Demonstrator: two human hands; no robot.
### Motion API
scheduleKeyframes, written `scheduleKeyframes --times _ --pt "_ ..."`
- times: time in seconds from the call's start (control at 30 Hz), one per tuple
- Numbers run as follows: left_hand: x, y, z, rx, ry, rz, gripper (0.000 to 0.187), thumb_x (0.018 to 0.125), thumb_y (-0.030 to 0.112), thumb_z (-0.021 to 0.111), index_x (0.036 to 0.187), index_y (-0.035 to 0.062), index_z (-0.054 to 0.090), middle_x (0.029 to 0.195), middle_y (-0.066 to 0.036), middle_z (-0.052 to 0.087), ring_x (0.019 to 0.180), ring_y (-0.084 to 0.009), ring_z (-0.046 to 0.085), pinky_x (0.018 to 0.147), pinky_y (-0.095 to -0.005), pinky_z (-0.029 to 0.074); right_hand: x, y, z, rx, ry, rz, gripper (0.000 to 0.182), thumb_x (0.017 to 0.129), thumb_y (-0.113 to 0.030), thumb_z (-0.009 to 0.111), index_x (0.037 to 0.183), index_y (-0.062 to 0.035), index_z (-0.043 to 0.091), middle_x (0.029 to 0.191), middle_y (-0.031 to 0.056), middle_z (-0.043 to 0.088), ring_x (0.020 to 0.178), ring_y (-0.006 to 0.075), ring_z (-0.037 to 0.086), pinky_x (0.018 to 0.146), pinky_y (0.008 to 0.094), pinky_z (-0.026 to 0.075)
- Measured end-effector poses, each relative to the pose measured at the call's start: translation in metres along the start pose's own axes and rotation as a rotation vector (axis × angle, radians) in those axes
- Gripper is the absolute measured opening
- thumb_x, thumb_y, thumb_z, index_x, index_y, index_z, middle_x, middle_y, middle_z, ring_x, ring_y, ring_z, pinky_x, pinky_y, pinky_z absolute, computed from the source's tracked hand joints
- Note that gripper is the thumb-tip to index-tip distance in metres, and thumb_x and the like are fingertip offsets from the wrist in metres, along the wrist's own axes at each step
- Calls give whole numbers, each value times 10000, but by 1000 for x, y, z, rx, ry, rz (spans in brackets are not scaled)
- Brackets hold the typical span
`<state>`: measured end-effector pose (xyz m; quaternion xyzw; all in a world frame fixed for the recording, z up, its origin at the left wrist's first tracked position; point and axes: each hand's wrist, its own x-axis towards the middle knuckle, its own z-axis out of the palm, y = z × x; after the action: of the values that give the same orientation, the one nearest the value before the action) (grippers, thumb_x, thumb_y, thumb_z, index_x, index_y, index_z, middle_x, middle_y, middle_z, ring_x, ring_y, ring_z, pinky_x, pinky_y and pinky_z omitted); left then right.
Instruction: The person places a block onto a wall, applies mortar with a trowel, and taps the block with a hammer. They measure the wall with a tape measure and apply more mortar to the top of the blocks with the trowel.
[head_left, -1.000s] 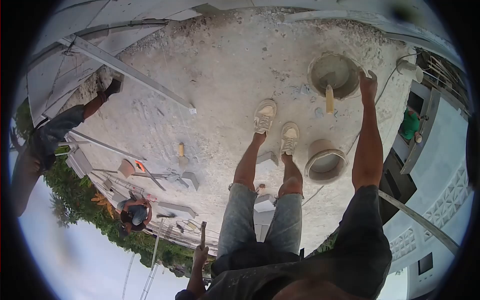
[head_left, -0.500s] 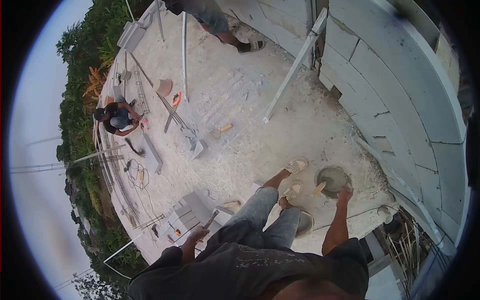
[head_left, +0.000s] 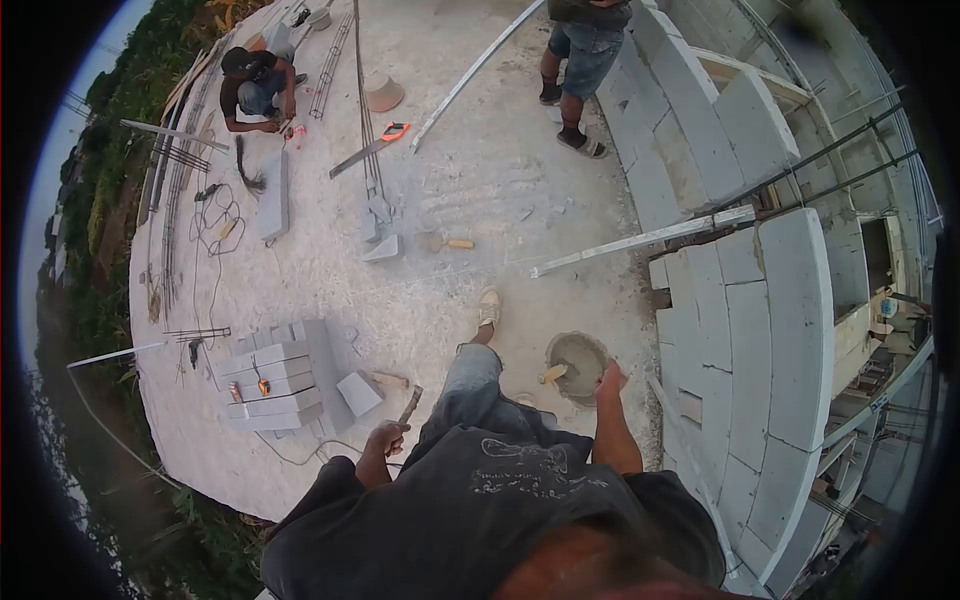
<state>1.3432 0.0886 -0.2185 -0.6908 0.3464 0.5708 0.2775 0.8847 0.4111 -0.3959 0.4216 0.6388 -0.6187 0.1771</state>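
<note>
My right hand [head_left: 611, 380] is closed on the rim of a round bucket [head_left: 552, 348] with wet grey mortar [head_left: 582, 358] in it. Against the bucket's near left side rests the yellow handle of a trowel [head_left: 552, 373]; its blade is sunk in the mortar or hidden. In my left hand [head_left: 386, 438] is a short, stick-like brown tool [head_left: 411, 403], pointing up and away from me; its exact kind cannot be made out. One of my shoes [head_left: 488, 307] is planted forward on the concrete, left of the bucket.
Grey blocks [head_left: 275, 375] are stacked at left, a single block [head_left: 359, 393] beside them. Ahead lie a trowel [head_left: 458, 244], a handsaw [head_left: 370, 150] and a tub [head_left: 383, 93]. A slanted bar [head_left: 640, 240] props the block wall [head_left: 740, 360]. One person crouches [head_left: 260, 85]; another stands [head_left: 582, 70].
My view has swung to the right and I have stepped forward. The bucket stays in my right hand and the brown tool in my left. The standing person now shows more fully.
</note>
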Motion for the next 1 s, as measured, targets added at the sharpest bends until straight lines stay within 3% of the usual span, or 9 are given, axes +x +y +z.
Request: scheduleKeyframes --times 0.17,0.23,0.33,0.47,0.67,0.73,0.77,0.87,1.0 --pt "-56 71 -31 -76 108 4 277 953 207 633 751 67 506 500 3 328 376 -149 292 387 -342 298 -29 -39 99 -49 69 50 383 777 -300 818 987 -118 555 826 64 561 595 182 471 493 336 400" --pt "-50 89 -53 -86 174 -50 270 965 228 608 785 49 518 504 -14 353 379 -168 331 392 -367 388 -29 -60 157 12 27 29 399 788 -330 822 990 -122 548 814 58 543 598 182 466 496 337 405" --pt "-23 80 -88 -110 172 320 256 969 245 595 822 44 536 516 -21 379 387 -163 358 414 -356 439 -32 -90 224 23 76 27 414 811 -436 784 984 -136 556 843 51 516 614 183 465 498 332 405" --pt "-18 105 -96 -329 247 486 246 970 263 590 848 54 550 530 -22 407 389 -153 370 428 -334 454 -31 -136 315 107 99 -39 447 882 -482 648 1076 -80 625 896 59 583 695 183 538 496 320 398" --pt "-13 151 -102 -384 306 495 270 951 293 612 810 70 556 543 -18 439 393 -135 394 433 -306 457 -49 -188 441 60 28 52 380 814 -285 733 1128 -111 609 922 47 568 678 191 530 494 322 397" --pt "6 160 -109 -325 278 502 290 945 298 618 771 75 555 541 -18 446 392 -136 408 421 -304 439 -40 -187 489 49 -70 -76 342 785 -245 765 1062 -146 590 947 45 562 736 201 525 518 326 408" --pt "-3 183 -109 -516 212 145 308 944 304 617 748 77 546 525 -17 433 383 -141 401 404 -309 411 -40 -190 510 43 -113 -140 333 770 -225 781 1029 -164 581 959 44 559 766 206 522 530 328 413" --pt "-5 217 -117 -392 202 40 403 945 347 596 644 100 493 475 -16 398 356 -159 370 380 -346 279 -58 -210 577 56 -155 -89 362 732 -166 796 1022 -162 580 1004 44 573 829 218 536 548 341 400" --pt "-58 272 -114 -299 383 428 422 939 342 590 606 109 474 479 -11 408 368 -166 385 403 -336 285 -59 -218 664 19 -130 -23 386 733 -162 792 1056 -167 581 1055 31 572 898 220 525 589 371 393"
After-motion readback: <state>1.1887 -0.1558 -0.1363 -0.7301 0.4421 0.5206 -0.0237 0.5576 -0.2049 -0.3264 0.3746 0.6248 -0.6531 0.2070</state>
